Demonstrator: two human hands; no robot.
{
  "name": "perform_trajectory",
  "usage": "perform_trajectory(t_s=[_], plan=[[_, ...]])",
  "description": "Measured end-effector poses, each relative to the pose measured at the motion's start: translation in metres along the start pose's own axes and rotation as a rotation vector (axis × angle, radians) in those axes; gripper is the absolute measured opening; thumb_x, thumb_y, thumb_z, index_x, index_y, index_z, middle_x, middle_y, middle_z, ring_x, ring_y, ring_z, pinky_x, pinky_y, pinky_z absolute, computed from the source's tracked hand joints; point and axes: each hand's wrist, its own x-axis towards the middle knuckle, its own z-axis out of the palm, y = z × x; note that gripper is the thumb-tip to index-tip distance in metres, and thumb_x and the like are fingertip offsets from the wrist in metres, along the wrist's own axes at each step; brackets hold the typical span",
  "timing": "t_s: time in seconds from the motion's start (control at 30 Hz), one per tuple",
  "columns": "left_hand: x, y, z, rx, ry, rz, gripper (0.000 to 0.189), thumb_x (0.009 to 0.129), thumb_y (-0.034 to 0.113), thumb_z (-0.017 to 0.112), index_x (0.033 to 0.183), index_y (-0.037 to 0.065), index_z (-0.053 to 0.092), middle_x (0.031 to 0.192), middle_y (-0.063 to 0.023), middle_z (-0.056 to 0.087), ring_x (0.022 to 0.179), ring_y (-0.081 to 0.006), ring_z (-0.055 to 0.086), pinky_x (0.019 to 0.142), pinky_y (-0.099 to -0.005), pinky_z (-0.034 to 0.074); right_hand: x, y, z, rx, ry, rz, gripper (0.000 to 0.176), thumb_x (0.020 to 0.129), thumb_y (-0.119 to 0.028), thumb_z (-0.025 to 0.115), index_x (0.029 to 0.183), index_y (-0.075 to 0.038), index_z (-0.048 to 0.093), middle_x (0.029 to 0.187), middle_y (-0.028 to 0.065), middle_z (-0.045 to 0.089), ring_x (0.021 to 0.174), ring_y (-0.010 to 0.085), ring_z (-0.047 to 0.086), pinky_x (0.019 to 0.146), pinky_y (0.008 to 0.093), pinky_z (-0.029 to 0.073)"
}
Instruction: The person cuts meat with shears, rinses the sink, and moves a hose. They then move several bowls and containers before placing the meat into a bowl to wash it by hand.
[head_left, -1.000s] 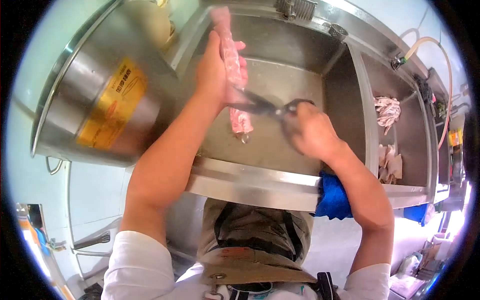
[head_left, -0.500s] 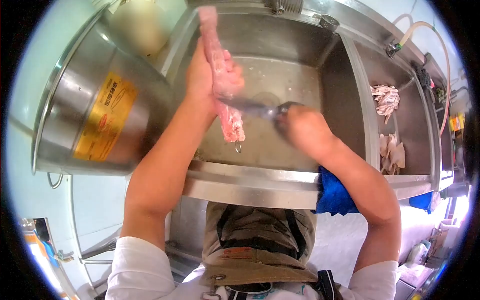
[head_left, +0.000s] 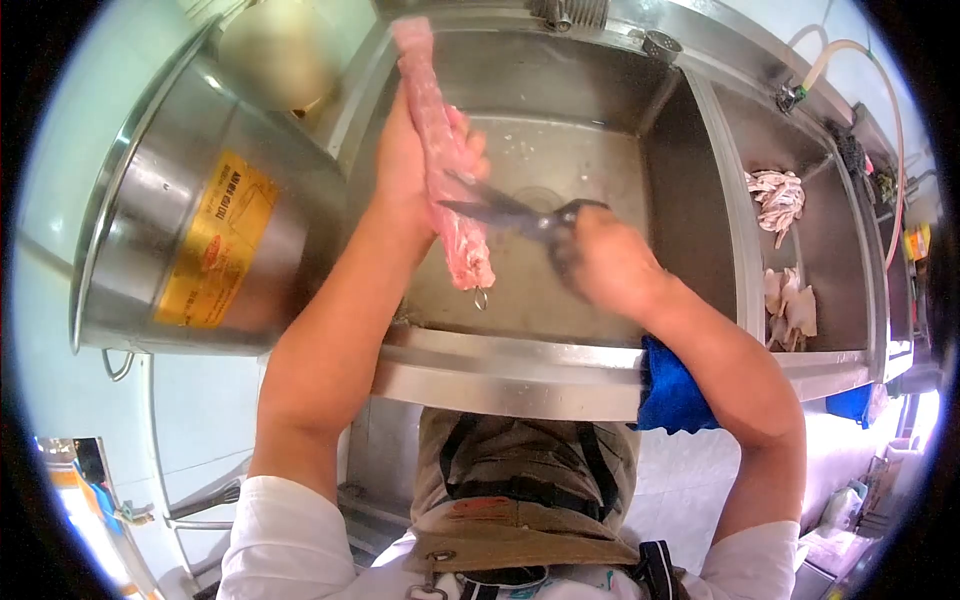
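My left hand (head_left: 408, 165) is wrapped round a long strip of pink raw meat (head_left: 462, 240), held up over the sink (head_left: 540, 300). A small metal loop (head_left: 482, 298) sticks out of the meat's lower end. My right hand (head_left: 615, 260), slightly blurred, grips dark-handled scissors (head_left: 520, 218). Their blades are parted and point left, the tips overlapping the meat just below my left fingers.
At left stands a large steel pot (head_left: 130, 240) with a yellow label. The smaller right basin (head_left: 835, 240) holds pale strips (head_left: 776, 200) and pale flat pieces (head_left: 792, 305). A blue cloth (head_left: 672, 390) hangs over the front edge, and a hose (head_left: 893, 120) curves down at right.
The scissors' blades show parted now, where they were blurred together before. Both hands stay in nearly the same place, and the meat is still in my left hand.
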Motion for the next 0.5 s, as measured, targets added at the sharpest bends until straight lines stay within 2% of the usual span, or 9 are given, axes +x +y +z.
perform_trajectory(t_s=[0.03,0.13,0.17,0.23,0.27,0.33,0.37,0.43,0.5], plan=[[-0.003,0.0,0.004,-0.016,0.011,-0.014,0.048,0.088,0.058,0.048,0.069,0.014,0.044,0.056,-0.0003,0.043,0.045,-0.0179,0.04,0.04,-0.0314,0.033,0.001,0.001,0.003,-0.013,0.008,0.004,0.02,0.081,-0.016,0.059,0.088,0.001,0.056,0.071,0.0233,0.059,0.069,0.0415,0.06,0.063,0.0469,0.049],[-0.004,-0.002,0.001,-0.018,0.013,-0.009,0.046,0.088,0.057,0.048,0.07,0.015,0.045,0.056,0.0001,0.044,0.044,-0.0173,0.039,0.038,-0.0329,0.033,0.003,-0.002,0.003,-0.057,-0.244,0.126,0.019,0.073,-0.011,0.061,0.082,0.003,0.053,0.081,0.0242,0.061,0.075,0.0409,0.06,0.067,0.0452,0.05],[-0.003,-0.002,0.001,-0.01,0.006,0.002,0.046,0.088,0.057,0.048,0.07,0.015,0.045,0.057,0.0003,0.045,0.043,-0.0169,0.039,0.037,-0.0334,0.032,0.003,-0.001,0.0,0.009,-0.244,0.129,0.018,0.073,-0.011,0.061,0.081,0.003,0.053,0.079,0.0243,0.061,0.074,0.0413,0.06,0.066,0.0453,0.05],[-0.009,0.002,0.016,0.131,0.175,0.067,0.044,0.088,0.055,0.048,0.07,0.015,0.046,0.057,0.0003,0.045,0.043,-0.016,0.04,0.038,-0.0333,0.034,0.004,-0.001,-0.006,0.139,-0.248,0.126,0.016,0.074,-0.011,0.06,0.078,0.003,0.054,0.077,0.0246,0.062,0.073,0.042,0.06,0.065,0.0454,0.05],[-0.011,0.004,0.02,0.198,0.264,0.099,0.044,0.089,0.055,0.048,0.07,0.015,0.046,0.058,0.0003,0.045,0.042,-0.0155,0.04,0.038,-0.0332,0.034,0.005,-0.002,-0.009,0.171,-0.177,0.142,0.017,0.077,-0.013,0.059,0.083,0.002,0.055,0.077,0.0255,0.061,0.073,0.0425,0.06,0.065,0.0463,0.049],[-0.012,0.004,0.015,0.208,0.171,0.075,0.039,0.091,0.05,0.046,0.077,0.013,0.048,0.057,-0.0012,0.045,0.045,-0.0158,0.043,0.041,-0.0324,0.039,0.006,-0.006,-0.013,0.237,-0.038,0.181,0.019,0.084,-0.017,0.057,0.092,0.001,0.056,0.077,0.0273,0.061,0.073,0.0436,0.061,0.065,0.0481,0.049],[-0.012,0.002,0.013,0.214,0.124,0.061,0.037,0.092,0.048,0.045,0.08,0.013,0.049,0.057,-0.0019,0.044,0.046,-0.0159,0.045,0.042,-0.032,0.041,0.006,-0.007,-0.015,0.192,-0.03,0.176,0.02,0.083,-0.017,0.058,0.093,0.0,0.055,0.078,0.0271,0.061,0.074,0.0435,0.061,0.066,0.0484,0.049],[-0.006,-0.007,0.014,0.201,0.182,0.151,0.037,0.092,0.048,0.046,0.085,0.012,0.051,0.058,-0.0017,0.045,0.047,-0.0156,0.046,0.045,-0.0318,0.043,0.008,-0.011,-0.017,0.107,-0.011,0.17,0.023,0.082,-0.018,0.059,0.096,0.0,0.054,0.08,0.0266,0.061,0.076,0.0435,0.061,0.068,0.0488,0.048],[-0.001,-0.012,0.013,0.195,0.179,0.192,0.037,0.092,0.048,0.046,0.088,0.012,0.052,0.06,-0.0015,0.045,0.049,-0.0153,0.047,0.047,-0.0313,0.044,0.009,-0.011,-0.019,0.08,-0.035,0.14,0.026,0.076,-0.016,0.061,0.091,0.003,0.051,0.086,0.0254,0.059,0.08,0.042,0.059,0.071,0.0472,0.048]])
